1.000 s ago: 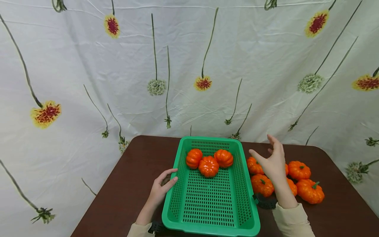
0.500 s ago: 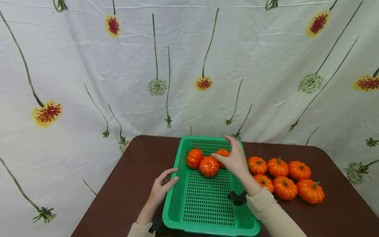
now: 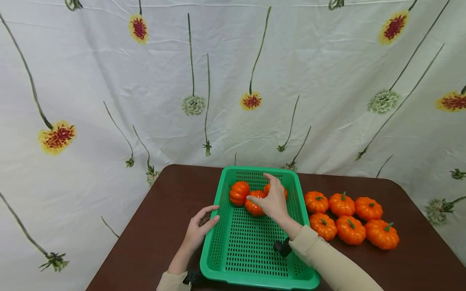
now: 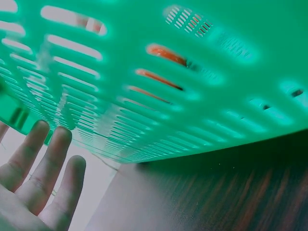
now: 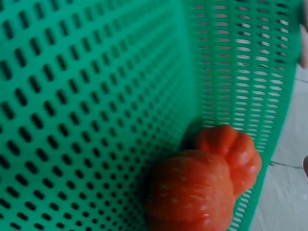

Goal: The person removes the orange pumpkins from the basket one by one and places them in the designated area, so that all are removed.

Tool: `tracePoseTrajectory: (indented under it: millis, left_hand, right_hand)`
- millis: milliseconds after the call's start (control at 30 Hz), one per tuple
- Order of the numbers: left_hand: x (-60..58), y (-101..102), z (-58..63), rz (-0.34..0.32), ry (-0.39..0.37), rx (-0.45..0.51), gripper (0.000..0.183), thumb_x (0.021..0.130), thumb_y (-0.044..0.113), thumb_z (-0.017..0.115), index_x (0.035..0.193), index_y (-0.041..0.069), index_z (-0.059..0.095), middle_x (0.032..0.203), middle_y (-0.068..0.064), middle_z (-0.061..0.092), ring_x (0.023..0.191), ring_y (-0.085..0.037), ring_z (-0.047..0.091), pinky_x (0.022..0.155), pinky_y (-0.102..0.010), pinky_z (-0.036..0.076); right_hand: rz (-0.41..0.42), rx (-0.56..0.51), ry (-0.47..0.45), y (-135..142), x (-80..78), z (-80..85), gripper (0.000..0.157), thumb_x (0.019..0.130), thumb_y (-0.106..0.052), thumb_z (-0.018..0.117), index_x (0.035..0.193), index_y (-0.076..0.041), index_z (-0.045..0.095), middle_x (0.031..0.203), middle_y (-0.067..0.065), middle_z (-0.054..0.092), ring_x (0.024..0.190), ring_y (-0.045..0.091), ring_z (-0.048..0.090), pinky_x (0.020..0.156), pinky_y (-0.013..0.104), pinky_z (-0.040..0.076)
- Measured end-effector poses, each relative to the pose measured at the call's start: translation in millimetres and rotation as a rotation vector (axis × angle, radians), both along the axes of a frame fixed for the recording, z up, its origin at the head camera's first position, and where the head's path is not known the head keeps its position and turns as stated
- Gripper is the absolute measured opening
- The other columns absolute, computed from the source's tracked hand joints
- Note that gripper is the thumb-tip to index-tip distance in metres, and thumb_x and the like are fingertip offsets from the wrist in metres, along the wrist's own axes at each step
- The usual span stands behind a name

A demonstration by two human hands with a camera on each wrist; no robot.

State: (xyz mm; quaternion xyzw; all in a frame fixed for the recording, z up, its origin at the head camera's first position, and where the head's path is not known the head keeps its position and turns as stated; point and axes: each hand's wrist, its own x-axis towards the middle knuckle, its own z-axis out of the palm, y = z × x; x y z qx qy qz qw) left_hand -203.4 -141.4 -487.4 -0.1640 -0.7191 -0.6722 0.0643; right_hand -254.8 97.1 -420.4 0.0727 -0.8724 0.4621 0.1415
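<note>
- A left pumpkin [image 3: 239,193], a middle pumpkin [image 3: 256,205] and a right pumpkin [image 3: 267,188] sit close together at the far end of the green basket [image 3: 262,283].
- The basket stands on the brown desk [image 3: 174,194]. Six more pumpkins [image 3: 350,231] lie on the desk near its right side, in two rows.
- The pumpkins look round and smooth. One could roll or slip if the right hand [image 3: 274,202] bumps it.
- The right sleeve [image 3: 320,254] crosses over the basket's right edge. If it knocks that edge, the basket could slide, because nothing grips it tight.
- The right hand is over the middle and right pumpkins. Its thumb and fingers are spread wide and seem to hold nothing. Nobody can tell if they touch a pumpkin.
- The left hand [image 3: 196,231] is beside the basket's left edge, loose and holding nothing. Whether its tips touch the edge is hard to tell.
</note>
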Motion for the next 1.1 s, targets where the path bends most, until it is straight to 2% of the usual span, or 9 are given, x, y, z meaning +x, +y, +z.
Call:
tracePoseTrajectory:
  millis: [133, 300, 400, 633, 933, 1100]
  left_hand:
    - [0.5, 0, 0.1, 0.012, -0.017, -0.011, 0.034, 0.093, 0.006, 0.057, 0.127, 0.001, 0.055, 0.133, -0.016, 0.05, 0.115, -0.016, 0.053, 0.09, -0.027, 0.044]
    - [1.2, 1, 0.6, 0.013, -0.027, -0.013, 0.034, 0.093, 0.007, 0.057, 0.127, 0.002, 0.056, 0.133, -0.015, 0.051, 0.117, -0.027, 0.052, 0.091, -0.027, 0.043]
    - [1.5, 1, 0.9, 0.01, -0.027, -0.015, 0.034, 0.094, 0.007, 0.057, 0.127, 0.002, 0.056, 0.133, -0.015, 0.05, 0.117, -0.027, 0.052, 0.091, -0.027, 0.043]
    - [1.0, 0, 0.9, 0.012, -0.017, -0.009, 0.034, 0.094, 0.007, 0.057, 0.127, 0.002, 0.056, 0.133, -0.015, 0.05, 0.117, -0.014, 0.052, 0.091, -0.027, 0.043]
    - [0.9, 0, 0.0, 0.016, -0.002, -0.011, 0.034, 0.094, 0.006, 0.056, 0.127, 0.0, 0.055, 0.133, -0.016, 0.05, 0.117, -0.01, 0.05, 0.091, -0.026, 0.043]
    - [1.0, 1, 0.0, 0.018, -0.002, -0.015, 0.034, 0.093, 0.006, 0.057, 0.127, 0.001, 0.056, 0.133, -0.015, 0.051, 0.117, -0.01, 0.05, 0.091, -0.026, 0.043]
  right_hand:
    - [-0.019, 0.075, 0.0, -8, 2.5, -10.3, 0.082, 0.069, -0.025, 0.085, 0.136, -0.006, 0.042, 0.134, 0.016, 0.043, 0.12, 0.037, 0.039, 0.094, 0.054, 0.035]
    - [-0.052, 0.148, -0.045, -15, 7.0, -22.6, 0.084, 0.066, -0.029, 0.086, 0.135, -0.009, 0.043, 0.132, 0.016, 0.044, 0.122, 0.039, 0.036, 0.092, 0.06, 0.032]
    - [-0.075, 0.144, -0.074, -16, 6.1, -29.8, 0.084, 0.066, -0.028, 0.086, 0.135, -0.009, 0.042, 0.132, 0.015, 0.043, 0.122, 0.04, 0.034, 0.091, 0.06, 0.032]
    - [-0.093, 0.123, -0.11, -17, 1.6, -36.8, 0.082, 0.066, -0.025, 0.087, 0.133, -0.008, 0.043, 0.131, 0.016, 0.043, 0.12, 0.04, 0.035, 0.089, 0.059, 0.035]
    - [-0.129, 0.139, -0.114, -18, -1.9, -41.0, 0.081, 0.061, -0.01, 0.088, 0.131, -0.009, 0.046, 0.128, 0.018, 0.044, 0.116, 0.041, 0.038, 0.088, 0.058, 0.035]
    - [-0.123, 0.15, -0.099, -17, -1.6, -40.9, 0.078, 0.062, -0.01, 0.087, 0.13, -0.008, 0.047, 0.125, 0.019, 0.046, 0.112, 0.04, 0.039, 0.087, 0.056, 0.038]
